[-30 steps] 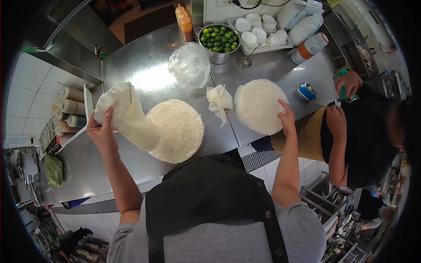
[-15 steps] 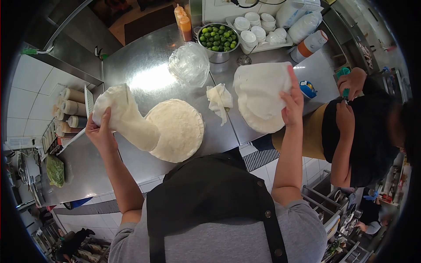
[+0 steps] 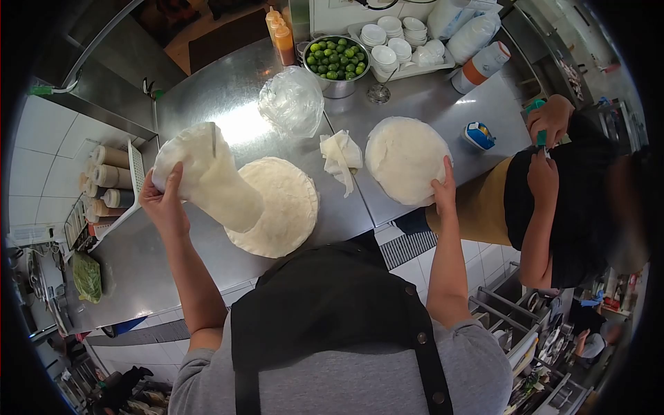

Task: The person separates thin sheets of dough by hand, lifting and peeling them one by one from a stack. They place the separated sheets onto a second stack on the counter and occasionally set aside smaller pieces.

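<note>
My left hand [image 3: 164,200] pinches the left edge of a thin, pale flour tortilla [image 3: 207,181]. The raised tortilla droops to the right, and its lower end overlaps a round stack of tortillas [image 3: 287,211] on the metal counter. On the right lies a second stack with a flat, pale tortilla [image 3: 404,158] on top. My right hand [image 3: 446,192] is closed at that top tortilla's right edge, thumb above it; the fingertips underneath are partly hidden. Between the stacks sits a crumpled whitish sheet [image 3: 340,158].
Behind are a clear plastic bag [image 3: 292,100], a bowl of limes [image 3: 339,86], sauce bottles [image 3: 283,45] and a tray of small white dishes [image 3: 415,68]. A blue-lidded container [image 3: 478,135] is on the right. A co-worker's hands [image 3: 544,155] hold a green-handled tool nearby.
The tortilla at my right hand has come down flat on the right stack, and that hand has moved lower and closer. The left-hand tortilla is lifted and spread a little more.
</note>
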`<state>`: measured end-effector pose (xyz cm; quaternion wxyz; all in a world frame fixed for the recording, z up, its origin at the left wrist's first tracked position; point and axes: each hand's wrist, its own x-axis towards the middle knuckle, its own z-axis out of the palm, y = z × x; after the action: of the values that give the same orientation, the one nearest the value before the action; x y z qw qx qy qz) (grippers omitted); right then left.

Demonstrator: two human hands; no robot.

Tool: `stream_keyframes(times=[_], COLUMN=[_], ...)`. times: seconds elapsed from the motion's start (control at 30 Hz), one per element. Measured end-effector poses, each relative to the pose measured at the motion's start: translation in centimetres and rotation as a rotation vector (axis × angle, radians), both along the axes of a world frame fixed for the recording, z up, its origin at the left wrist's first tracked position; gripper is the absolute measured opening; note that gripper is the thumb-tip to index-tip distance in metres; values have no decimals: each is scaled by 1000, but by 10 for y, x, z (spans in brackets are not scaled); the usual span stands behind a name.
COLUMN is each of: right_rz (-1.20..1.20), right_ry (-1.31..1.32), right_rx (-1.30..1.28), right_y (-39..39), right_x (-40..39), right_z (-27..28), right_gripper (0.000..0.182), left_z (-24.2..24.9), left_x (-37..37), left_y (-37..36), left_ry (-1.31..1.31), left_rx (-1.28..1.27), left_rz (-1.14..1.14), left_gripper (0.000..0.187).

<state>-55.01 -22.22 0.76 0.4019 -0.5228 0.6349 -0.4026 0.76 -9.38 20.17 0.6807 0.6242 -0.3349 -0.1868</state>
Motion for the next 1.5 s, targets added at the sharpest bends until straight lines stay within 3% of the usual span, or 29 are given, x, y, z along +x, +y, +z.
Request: stream_keyframes(times=[0.2, 0.33, 0.4, 0.43, 0.5, 0.53, 0.6, 0.63, 0.7, 0.8, 0.9, 1.0, 1.1, 1.17, 1.23, 1.3, 1.33, 1.37, 1.4, 1.5], right_rz=[-59, -37, 92, 97, 11, 16, -11, -7, 15, 143, 331, 294, 405, 522, 578, 582, 582, 577, 599, 781], right_ry=[-93, -10, 456, 457, 779, 779, 1025, 1025, 1037, 1082, 1097, 1083, 1081, 1066, 1142, 1115, 974, 828, 591, -2], right_rx=[45, 98, 92, 91, 457, 455, 393, 391, -2, -201, -41, -83, -149, -35, 227, 273, 91, -80, -392, -380], right_y=[-3, -9, -14, -14, -12, -13, -15, -18, -22, -25, -22, -23, -25, -28, -35, -40, -37, -34, -28, 15], right_x=[-15, -28, -37, -27, -4, 8, 31, 43, 65, 95, 104, 111, 119, 119, 132, 153, 167, 179, 199, 266], right_z=[-4, -15, -18, 0, 43, 57, 73, 67, 43, 13, -3, 7, 14, 2, 27, 52, 67, 84, 102, 175], right_gripper=[84, 81, 77, 77, 77, 77, 77, 77, 81, 83, 85, 87, 91, 92, 93, 89, 85, 81, 63, 35], left_z=[0, -2, -1, -1, 0, 0, -3, -4, -7, 0, 1, -2, -3, -6, -9, -15, -19, -24, -26, -26], left_x=[2, -1, -2, -2, -2, -3, -4, -7, -15, -33, -37, -36, -43, -44, -45, -49, -51, -54, -57, -63], left_y=[0, 0, 1, 1, 2, 2, 4, 3, 1, -1, 2, 7, 5, 5, 3, 4, 3, 3, 4, 5], left_ry=[8, 8, 10, 11, 12, 10, 5, 4, 1, -17, -6, 3, 20, 59, 99, 297, 291, 389, 489, 416], left_rx=[0, 16, 19, 20, 39, 39, 40, 41, 84, 90, 103, 162, 129, 147, 160, 85, 92, 143, 193, 327], left_rz=[1, 2, 8, 14, 16, 21, -13, -8, -54, -126, -160, -155, -174, -169, -161, -215, -197, -253, -312, -393], left_gripper=[13, 13, 12, 12, 12, 12, 13, 13, 17, 16, 17, 18, 17, 17, 19, 28, 28, 31, 33, 30])
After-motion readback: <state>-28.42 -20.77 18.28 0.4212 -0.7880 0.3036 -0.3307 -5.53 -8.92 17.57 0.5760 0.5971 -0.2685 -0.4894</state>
